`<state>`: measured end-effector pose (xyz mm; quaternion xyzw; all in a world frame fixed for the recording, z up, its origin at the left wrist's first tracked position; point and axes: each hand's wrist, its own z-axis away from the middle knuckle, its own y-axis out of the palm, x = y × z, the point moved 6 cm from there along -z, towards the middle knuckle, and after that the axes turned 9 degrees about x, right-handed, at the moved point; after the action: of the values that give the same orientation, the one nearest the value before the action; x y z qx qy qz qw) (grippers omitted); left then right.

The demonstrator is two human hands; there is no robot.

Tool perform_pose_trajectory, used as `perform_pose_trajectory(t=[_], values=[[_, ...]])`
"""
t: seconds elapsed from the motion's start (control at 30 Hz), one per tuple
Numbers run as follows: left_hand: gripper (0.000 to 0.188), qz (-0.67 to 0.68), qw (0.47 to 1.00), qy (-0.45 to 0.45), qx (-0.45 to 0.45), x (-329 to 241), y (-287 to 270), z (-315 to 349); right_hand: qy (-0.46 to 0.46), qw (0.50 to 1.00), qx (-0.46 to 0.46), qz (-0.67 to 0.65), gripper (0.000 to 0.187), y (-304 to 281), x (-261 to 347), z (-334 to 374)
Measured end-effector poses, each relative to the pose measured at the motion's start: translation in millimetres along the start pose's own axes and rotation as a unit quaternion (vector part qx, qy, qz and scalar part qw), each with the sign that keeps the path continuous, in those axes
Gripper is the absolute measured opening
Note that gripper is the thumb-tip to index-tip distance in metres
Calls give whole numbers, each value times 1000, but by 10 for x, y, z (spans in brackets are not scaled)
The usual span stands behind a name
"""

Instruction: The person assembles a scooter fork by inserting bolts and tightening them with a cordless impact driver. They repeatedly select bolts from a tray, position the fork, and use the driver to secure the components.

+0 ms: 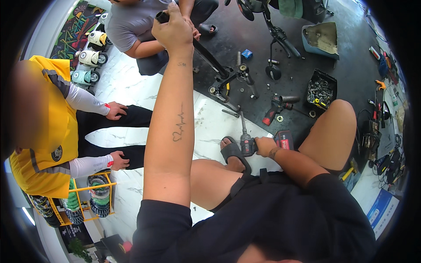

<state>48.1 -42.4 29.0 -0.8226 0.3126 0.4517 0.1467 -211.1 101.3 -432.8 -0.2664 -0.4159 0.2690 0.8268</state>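
Note:
My left hand [173, 33], at the top of my outstretched arm, is closed round the upper end of a long black tube [207, 57]. The tube slants down to the right and ends among metal clamp-like fittings [218, 89] near the floor. In my right hand [265, 146], low by my sandalled foot, is a cordless impact wrench [248, 146] with a red and black battery [284, 140]. Its long shaft points up toward the fittings; whether its tip touches them, I cannot tell.
A person in grey [127, 28] crouches beyond the tube; another in a yellow vest [52, 162] sits left. On the dark mat lie a second power tool [272, 108], a black bin of bolts [311, 97], a small blue box [247, 54] and a grey-blue tub [330, 55].

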Motion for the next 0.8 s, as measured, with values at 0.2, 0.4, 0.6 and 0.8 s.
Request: perform_pose_trajectory(t=[0.2, 0.4, 0.6, 0.8], values=[[28, 8, 1000, 13, 2, -13, -25, -27, 111, 991, 33, 65, 23, 389, -721, -233], [33, 74, 996, -27, 32, 143, -40, -43, 184, 982, 27, 26, 22, 670, -1187, -269], [23, 139, 989, -30, 44, 176, -56, -122, 120, 988, 90, -44, 30, 44, -799, -325], [26, 67, 997, -20, 31, 114, -68, -96, -140, 979, -112, -94, 40, -2077, 520, 537]])
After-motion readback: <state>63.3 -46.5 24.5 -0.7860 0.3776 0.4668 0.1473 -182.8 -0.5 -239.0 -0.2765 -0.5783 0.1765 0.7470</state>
